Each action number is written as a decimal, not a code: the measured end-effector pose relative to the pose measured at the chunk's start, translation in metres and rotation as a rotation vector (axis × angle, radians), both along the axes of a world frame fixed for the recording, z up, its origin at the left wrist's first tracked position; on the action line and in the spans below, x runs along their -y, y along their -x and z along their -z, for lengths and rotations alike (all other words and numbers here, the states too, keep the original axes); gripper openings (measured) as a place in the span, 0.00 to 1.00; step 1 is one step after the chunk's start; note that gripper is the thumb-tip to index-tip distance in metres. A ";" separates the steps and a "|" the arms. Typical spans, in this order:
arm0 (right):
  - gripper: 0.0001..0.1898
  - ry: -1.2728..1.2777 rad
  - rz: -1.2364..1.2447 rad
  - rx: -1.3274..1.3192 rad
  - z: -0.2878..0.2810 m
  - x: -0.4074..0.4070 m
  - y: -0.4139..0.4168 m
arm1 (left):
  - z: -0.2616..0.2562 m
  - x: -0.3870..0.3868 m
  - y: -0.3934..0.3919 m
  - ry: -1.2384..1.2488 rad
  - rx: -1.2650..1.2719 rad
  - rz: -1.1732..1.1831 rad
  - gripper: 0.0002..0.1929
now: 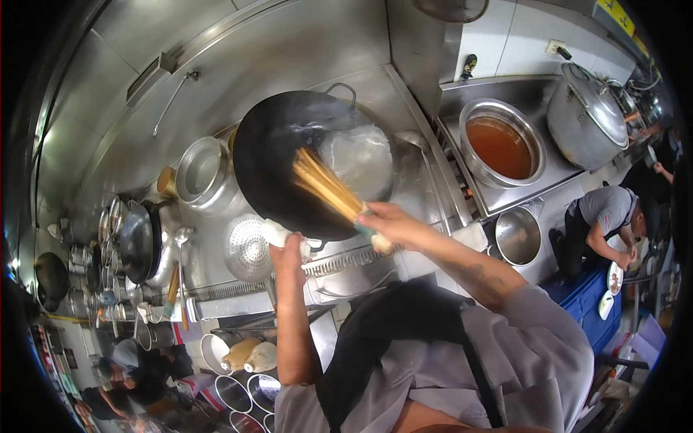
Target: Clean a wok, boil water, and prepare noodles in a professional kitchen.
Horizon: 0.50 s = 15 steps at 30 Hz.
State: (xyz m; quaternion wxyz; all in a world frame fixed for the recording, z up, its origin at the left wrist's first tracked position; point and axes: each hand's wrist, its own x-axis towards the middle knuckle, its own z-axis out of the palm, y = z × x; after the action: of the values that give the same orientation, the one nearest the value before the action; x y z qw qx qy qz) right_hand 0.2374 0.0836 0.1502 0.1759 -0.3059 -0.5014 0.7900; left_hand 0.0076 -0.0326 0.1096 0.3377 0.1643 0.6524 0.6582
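Note:
A large black wok (265, 178) lies tilted on the steel range, with water (357, 157) pooled toward its right side. My left hand (288, 254) grips the wok's near edge through a folded white cloth (279, 234). In my right hand (392, 223) is a bamboo wok brush (327, 187), gripped by its bound green handle. The brush's splayed bristles are inside the wok, beside the water, and look blurred. On the far rim a metal loop handle (342, 86) sticks up.
Left of the wok sit a perforated steel skimmer (249, 248), nested steel bowls (199, 169) and a ladle (183, 238). A steel pot of reddish-brown liquid (498, 146) and a lidded aluminium stockpot (587, 119) stand at right. A faucet (176, 103) hangs behind. A co-worker (601, 216) bends over plates.

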 end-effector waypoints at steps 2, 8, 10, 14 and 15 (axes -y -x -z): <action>0.14 -0.045 0.011 -0.013 0.003 -0.004 0.010 | -0.024 -0.007 -0.009 0.107 -0.016 -0.033 0.12; 0.12 -0.109 0.003 -0.072 0.019 -0.022 0.041 | -0.056 -0.019 -0.014 0.119 -0.076 -0.026 0.14; 0.11 -0.285 0.057 -0.116 0.023 -0.029 0.052 | -0.065 -0.023 -0.017 0.143 -0.042 -0.029 0.14; 0.12 -0.086 -0.068 -0.036 0.005 -0.043 0.066 | -0.074 -0.024 -0.022 0.142 -0.052 -0.033 0.14; 0.14 -0.112 -0.069 -0.030 0.001 -0.048 0.072 | -0.077 -0.025 -0.025 0.141 -0.055 -0.041 0.15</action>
State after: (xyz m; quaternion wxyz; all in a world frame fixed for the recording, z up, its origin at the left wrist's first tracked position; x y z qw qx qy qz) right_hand 0.1655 0.1316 0.1492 0.1729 -0.2660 -0.5522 0.7710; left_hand 0.0327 -0.0078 0.1866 0.3168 0.1449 0.7096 0.6125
